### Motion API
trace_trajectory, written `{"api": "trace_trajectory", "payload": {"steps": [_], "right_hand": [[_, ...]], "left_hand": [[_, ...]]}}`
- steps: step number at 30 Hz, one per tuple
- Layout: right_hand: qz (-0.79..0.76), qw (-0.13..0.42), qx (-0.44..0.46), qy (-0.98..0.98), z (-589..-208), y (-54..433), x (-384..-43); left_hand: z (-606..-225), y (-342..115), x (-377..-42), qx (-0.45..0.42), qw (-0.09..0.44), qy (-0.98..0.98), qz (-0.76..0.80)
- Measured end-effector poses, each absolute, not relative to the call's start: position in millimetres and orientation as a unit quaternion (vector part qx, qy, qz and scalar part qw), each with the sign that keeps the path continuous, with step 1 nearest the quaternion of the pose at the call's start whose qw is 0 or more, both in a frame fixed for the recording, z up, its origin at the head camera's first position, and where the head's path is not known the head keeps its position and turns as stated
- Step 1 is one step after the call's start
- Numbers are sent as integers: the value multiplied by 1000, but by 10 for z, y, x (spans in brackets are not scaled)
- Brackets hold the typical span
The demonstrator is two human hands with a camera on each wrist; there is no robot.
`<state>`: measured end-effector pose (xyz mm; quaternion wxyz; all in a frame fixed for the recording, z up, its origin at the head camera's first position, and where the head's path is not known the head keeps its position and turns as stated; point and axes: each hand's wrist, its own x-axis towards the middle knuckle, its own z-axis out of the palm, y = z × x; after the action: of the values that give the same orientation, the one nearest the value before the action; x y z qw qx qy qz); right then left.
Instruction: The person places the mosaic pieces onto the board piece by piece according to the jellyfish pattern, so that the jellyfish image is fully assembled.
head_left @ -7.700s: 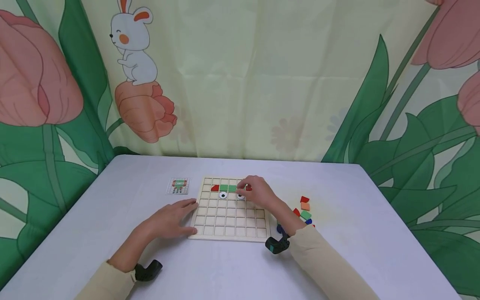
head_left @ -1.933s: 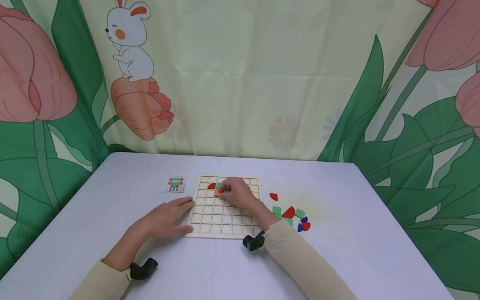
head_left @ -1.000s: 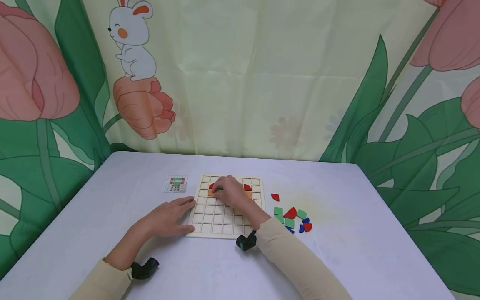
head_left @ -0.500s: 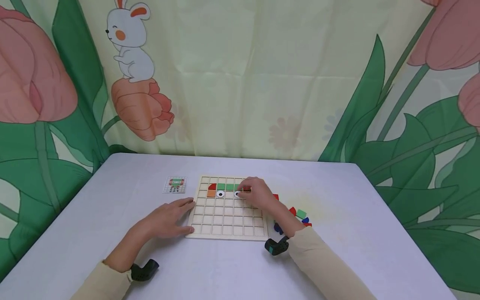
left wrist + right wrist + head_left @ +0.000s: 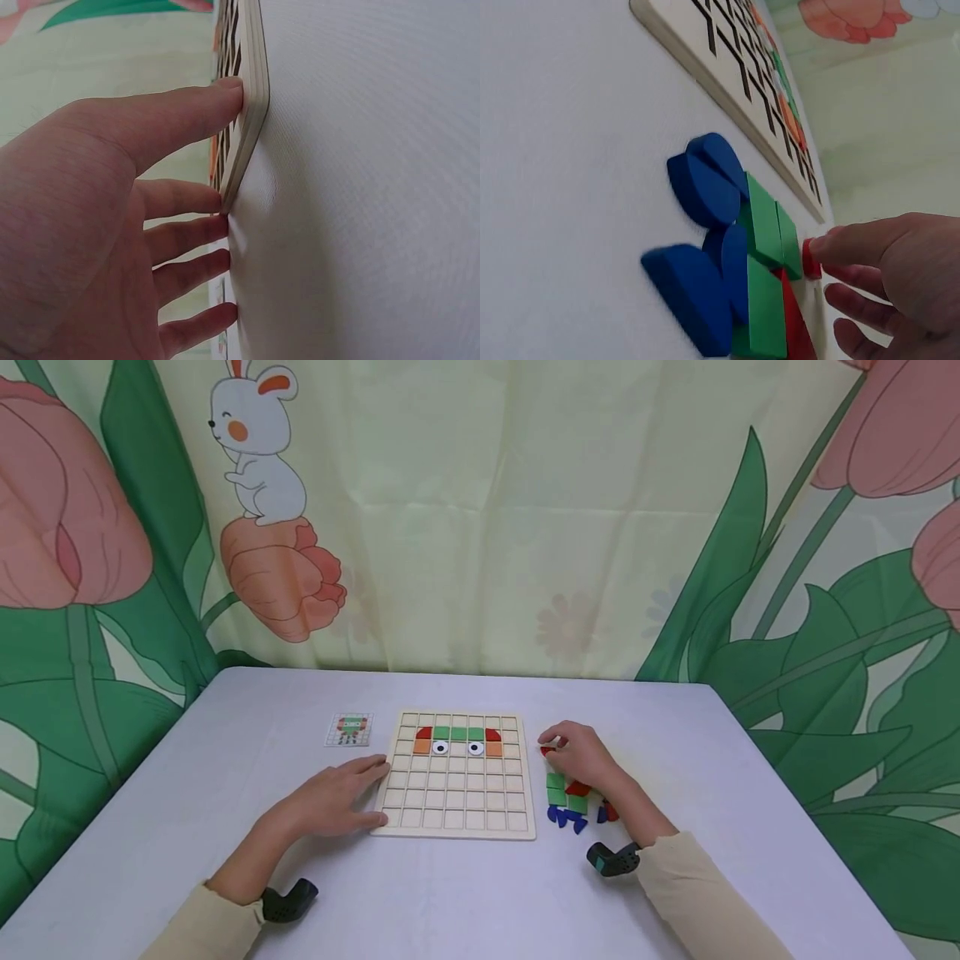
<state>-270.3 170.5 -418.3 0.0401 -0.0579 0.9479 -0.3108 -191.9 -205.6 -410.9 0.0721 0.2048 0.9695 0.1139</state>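
Note:
A pale wooden grid board lies mid-table. Near its top sit green squares between two red quarter-circles, with orange squares and two eye discs in the row beneath. My left hand rests at the board's left side; in the left wrist view its thumb touches the board edge, fingers extended. To the right of the board, my right hand pinches a small red block with thumb and forefinger, at table level. The hand partly covers this block in the head view.
Loose green squares, red pieces and several blue pieces lie close together below my right hand; some are hidden by it. A small picture card lies left of the board. A printed curtain hangs behind the table.
My right hand has moved right, off the board to the loose pieces. Since the earliest frame, orange squares have come to sit at both ends of the eye row. The left hand stays put.

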Motion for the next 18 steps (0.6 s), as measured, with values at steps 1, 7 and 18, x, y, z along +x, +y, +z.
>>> {"api": "trace_trajectory", "payload": {"steps": [1,7,18], "right_hand": [[-308,41,-60,949,-4193,1737,-2701],[-305,34,-81,948,-4214,1830,-2693],[-315,19,-120,941,-4140,1657,-2688]], "left_hand": [[-4113,-2058,-1920,205,71,970,113],[-4138,-2061,-1930,202,69,971,113],[-4138,-2065,-1923,209,64,969,112]]}}
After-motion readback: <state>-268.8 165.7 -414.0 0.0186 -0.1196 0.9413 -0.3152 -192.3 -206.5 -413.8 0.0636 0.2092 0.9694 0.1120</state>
